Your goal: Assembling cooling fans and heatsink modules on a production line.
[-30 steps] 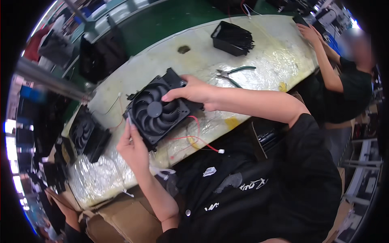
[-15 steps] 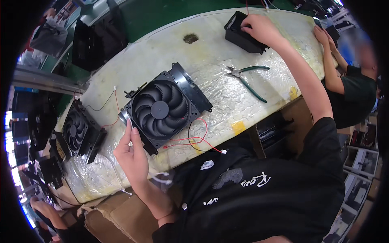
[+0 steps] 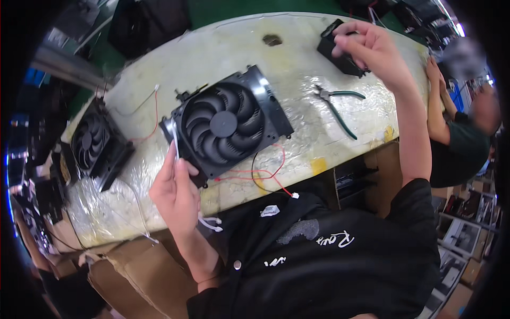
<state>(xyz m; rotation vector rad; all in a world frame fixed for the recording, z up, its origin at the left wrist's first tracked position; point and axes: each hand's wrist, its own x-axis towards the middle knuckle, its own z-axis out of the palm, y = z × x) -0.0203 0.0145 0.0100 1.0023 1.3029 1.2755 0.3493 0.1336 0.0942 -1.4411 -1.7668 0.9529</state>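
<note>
black shirt (image 3: 340, 282): white script lettering (image 3: 341, 239), only partly legible | white collar label (image 3: 270, 211): print too small

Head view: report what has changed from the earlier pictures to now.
The right hand let go of the black cooling fan, moved forward and right to the black bin, and is there now, fingers curled; whether it holds anything is unclear. The left hand, pinching a white strip, stays by the fan's left edge. The green-handled pliers and bin stayed put.

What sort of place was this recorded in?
Probably an assembly workshop: a workbench bears a black fan unit, a second fan unit and green-handled cutters, with another person at the same bench.
</note>
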